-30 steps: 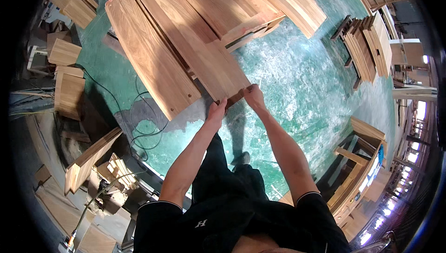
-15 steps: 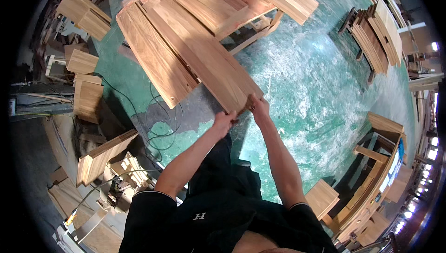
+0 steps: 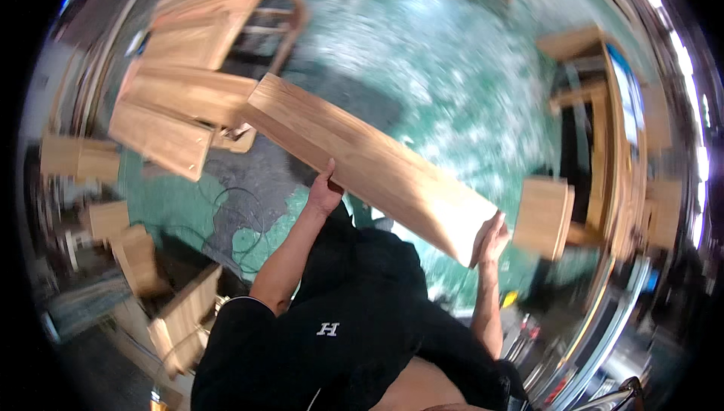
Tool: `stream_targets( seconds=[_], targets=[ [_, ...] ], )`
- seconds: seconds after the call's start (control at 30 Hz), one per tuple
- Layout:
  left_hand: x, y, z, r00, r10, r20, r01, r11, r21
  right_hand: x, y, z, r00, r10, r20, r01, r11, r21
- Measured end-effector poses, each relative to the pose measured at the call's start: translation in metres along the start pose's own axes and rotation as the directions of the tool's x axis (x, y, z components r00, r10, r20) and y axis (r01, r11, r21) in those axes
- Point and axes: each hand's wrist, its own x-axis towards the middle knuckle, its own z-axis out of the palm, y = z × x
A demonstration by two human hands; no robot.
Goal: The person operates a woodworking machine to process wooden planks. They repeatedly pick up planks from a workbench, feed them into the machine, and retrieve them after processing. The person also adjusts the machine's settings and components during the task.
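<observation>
A long light-brown wooden board (image 3: pixel 369 166) is held up in front of me, slanting from far left down to near right. My left hand (image 3: pixel 325 191) grips its near long edge left of the middle, thumb on top and the other fingers hidden beneath. At the right end, my right hand (image 3: pixel 494 239) is closed around the board's short edge. The board's far left end overlaps the view of the workbench, where another wooden panel (image 3: pixel 162 136) and a further board (image 3: pixel 188 93) lie.
A wooden cabinet frame (image 3: pixel 599 147) stands at the right, with a short stack of panels (image 3: pixel 541 217) beside it. More panels lean at the left (image 3: pixel 136 260) and lower left (image 3: pixel 188 317). A cable (image 3: pixel 260 211) loops over the green floor (image 3: pixel 445 94).
The board has come off the bench and swung across in front of me. My right hand moved right with its end; my left hand shifted along the near edge. The whole view has turned rightward.
</observation>
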Motion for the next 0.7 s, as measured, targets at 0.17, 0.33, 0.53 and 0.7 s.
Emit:
stream_targets(
  seconds=[0.17,0.33,0.53,0.7],
  targets=[
    [-0.020,-0.152,0.090,0.905,-0.389,0.174,0.350,0.911,0.220,-0.075,0.062,-0.176,0.893,0.314,-0.324,-0.277,0.948,0.155],
    [-0.055,-0.292,0.155,0.675,-0.726,0.132,0.507,0.586,0.632,-0.208,0.162,-0.289,0.651,0.481,-0.587,-0.454,0.867,0.206],
    [-0.111,-0.460,0.192,0.272,-0.961,-0.055,0.538,0.104,0.836,-0.279,0.129,-0.340,0.483,0.183,-0.856,-0.753,0.586,-0.300],
    [-0.176,-0.586,0.190,-0.054,-0.967,-0.250,0.429,-0.248,0.869,-0.235,0.118,-0.396,0.415,0.563,-0.715,-0.754,0.652,0.076]
  ],
)
